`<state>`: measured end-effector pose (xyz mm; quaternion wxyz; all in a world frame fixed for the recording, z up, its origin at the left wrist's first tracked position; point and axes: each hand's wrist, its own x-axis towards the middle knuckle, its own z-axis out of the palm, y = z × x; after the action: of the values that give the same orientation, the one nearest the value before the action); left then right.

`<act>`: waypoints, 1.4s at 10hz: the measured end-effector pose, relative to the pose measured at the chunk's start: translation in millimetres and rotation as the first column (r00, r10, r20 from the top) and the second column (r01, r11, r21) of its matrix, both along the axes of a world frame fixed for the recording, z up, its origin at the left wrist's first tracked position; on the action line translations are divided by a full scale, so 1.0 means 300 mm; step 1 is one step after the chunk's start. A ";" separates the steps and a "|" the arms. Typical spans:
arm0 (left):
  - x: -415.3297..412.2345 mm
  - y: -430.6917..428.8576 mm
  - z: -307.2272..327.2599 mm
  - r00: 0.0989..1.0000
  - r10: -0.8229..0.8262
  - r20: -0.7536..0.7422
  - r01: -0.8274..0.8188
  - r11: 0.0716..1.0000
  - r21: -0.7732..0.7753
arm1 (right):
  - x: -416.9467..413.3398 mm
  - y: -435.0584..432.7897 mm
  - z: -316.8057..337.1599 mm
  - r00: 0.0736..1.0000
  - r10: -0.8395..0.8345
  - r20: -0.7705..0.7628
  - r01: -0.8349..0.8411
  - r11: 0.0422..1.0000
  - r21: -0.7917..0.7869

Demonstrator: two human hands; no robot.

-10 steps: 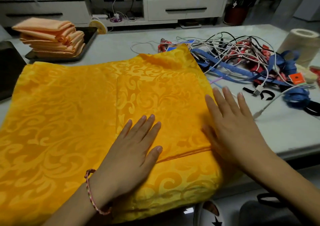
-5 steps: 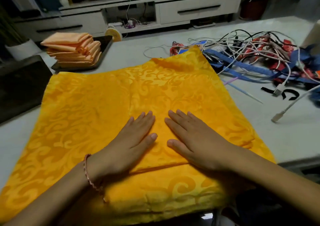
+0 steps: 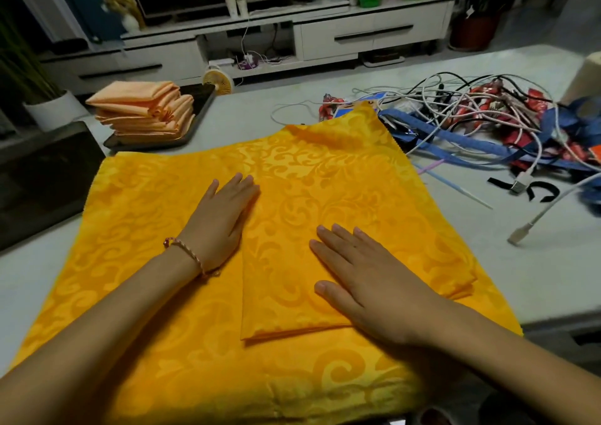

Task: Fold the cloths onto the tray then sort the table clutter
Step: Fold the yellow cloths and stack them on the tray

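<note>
Right, both hands, left hand (image 3: 218,219) and right hand (image 3: 364,278), lie flat and open on the yellow cloth (image 3: 341,197); I'd press outward evenly, keeping edges square

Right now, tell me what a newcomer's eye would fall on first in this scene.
The bright yellow patterned cloth dominates the near table, partly folded, with the left hand and right hand pressed flat on it. At far left a stack of folded orange cloths sits on a dark tray; at far right lies a tangle of cables and blue straps.
</note>
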<state>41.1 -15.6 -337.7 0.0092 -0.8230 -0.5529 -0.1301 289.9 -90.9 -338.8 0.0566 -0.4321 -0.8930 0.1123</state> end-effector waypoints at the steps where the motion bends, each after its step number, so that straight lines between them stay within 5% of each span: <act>1: -0.017 -0.107 0.014 0.972 -0.214 -0.092 0.222 0.971 0.090 | 0.002 0.013 0.003 1.000 -0.015 0.011 0.015 1.000 -0.025; 3: -0.020 -0.253 0.005 0.917 -0.382 -0.114 0.381 0.924 -0.029 | -0.003 0.009 0.010 1.000 -0.008 -0.016 0.007 1.000 -0.004; 4: -0.032 -0.263 -0.007 0.929 -0.368 -0.044 0.366 0.929 -0.052 | -0.018 -0.034 0.085 0.993 0.015 -0.121 -0.019 0.999 -0.031; 5: -0.034 -0.269 -0.012 0.950 -0.295 0.100 0.306 0.944 -0.125 | -0.032 -0.087 0.136 0.996 0.063 -0.066 -0.071 0.990 -0.123; 6: -0.048 -0.285 -0.024 0.961 -0.166 0.220 0.208 0.961 -0.182 | 0.003 -0.053 0.092 0.991 0.135 -0.023 -0.127 0.971 0.203; 8: -0.147 -0.281 -0.059 0.843 -0.004 0.538 0.153 0.961 -0.232 | 0.144 0.040 0.180 0.978 -0.050 -0.204 0.013 0.984 -0.178; 9: -0.126 -0.307 -0.010 0.710 0.111 0.695 0.142 0.945 -0.295 | 0.190 0.069 0.212 0.889 -0.159 -0.428 -0.066 0.883 -0.465; 11: -0.109 -0.300 0.022 0.559 0.135 0.818 0.105 0.967 -0.231 | 0.163 0.144 0.199 0.623 -0.538 -0.568 0.099 0.774 -0.625; 12: -0.069 -0.259 0.028 0.470 0.301 0.830 -0.021 0.944 -0.330 | 0.096 0.186 0.162 0.528 -0.620 -0.580 0.312 0.777 -0.546; 14: -0.042 -0.214 0.018 0.539 0.480 0.692 -0.315 0.877 -0.363 | 0.023 0.225 0.082 0.666 -0.602 -0.441 0.563 0.793 -0.233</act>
<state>28.6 -79.9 -332.3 -0.2764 -0.5373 -0.6863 -0.4049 296.9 -23.4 -314.2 0.2987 -0.6526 -0.6576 0.2289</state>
